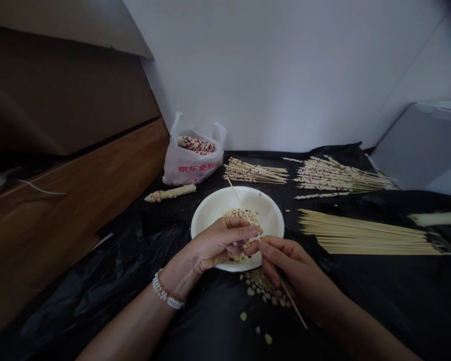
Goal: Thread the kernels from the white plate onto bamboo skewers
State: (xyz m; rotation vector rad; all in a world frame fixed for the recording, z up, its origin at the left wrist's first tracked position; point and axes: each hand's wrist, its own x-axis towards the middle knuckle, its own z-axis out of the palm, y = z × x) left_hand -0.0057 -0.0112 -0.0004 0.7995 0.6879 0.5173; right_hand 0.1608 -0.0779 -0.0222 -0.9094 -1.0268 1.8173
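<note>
A thin wooden skewer (237,196) slants across a white bowl (203,213) from upper left to lower right. My left hand (223,240), with a beaded bracelet at the wrist, is closed over the bowl, thumb and fingers pinched on the skewer. Close beside it, my right hand (285,258) is closed around the skewer lower down, and the tail end sticks out below. Pale and dark red corn kernels (233,215) lie in the bowl. A few kernels seem to sit on the skewer between my fingertips, partly hidden by them.
Behind the bowl stands a white plastic bag (193,168) of corn cobs, with a partly stripped cob (171,193) before it. Kernel-covered skewers (323,175) lie back right, above bare skewers (361,233). Loose kernels (268,291) are scattered on the black plastic sheet (210,321).
</note>
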